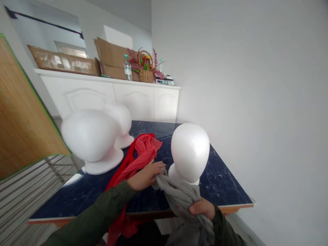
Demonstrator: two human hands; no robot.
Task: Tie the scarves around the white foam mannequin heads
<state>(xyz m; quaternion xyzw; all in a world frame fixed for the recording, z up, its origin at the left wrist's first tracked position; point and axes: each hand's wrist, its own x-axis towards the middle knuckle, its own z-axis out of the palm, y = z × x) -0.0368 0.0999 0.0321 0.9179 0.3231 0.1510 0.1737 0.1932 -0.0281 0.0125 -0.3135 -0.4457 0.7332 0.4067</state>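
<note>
My right hand [203,207] is closed around a bunched grey scarf [179,191], whose lower part hangs down past the table's front edge. At the scarf's upper end, my left hand [147,175] has the cloth between its thumb and fingers. Just behind the grey cloth stands a white foam mannequin head [190,150] on its base. Beside my left hand lie a coral-red scarf [147,148] and a brighter red one [127,164], twisted together, with red cloth also draping over the front edge.
Two more white foam heads, a near one [89,135] and a far one [120,119], stand at the table's left. The dark blue marbled table [222,181] meets a wall at right. Behind it, a white cabinet [133,99] carries cardboard boxes [64,61], a bottle [127,68] and a flower basket [146,76].
</note>
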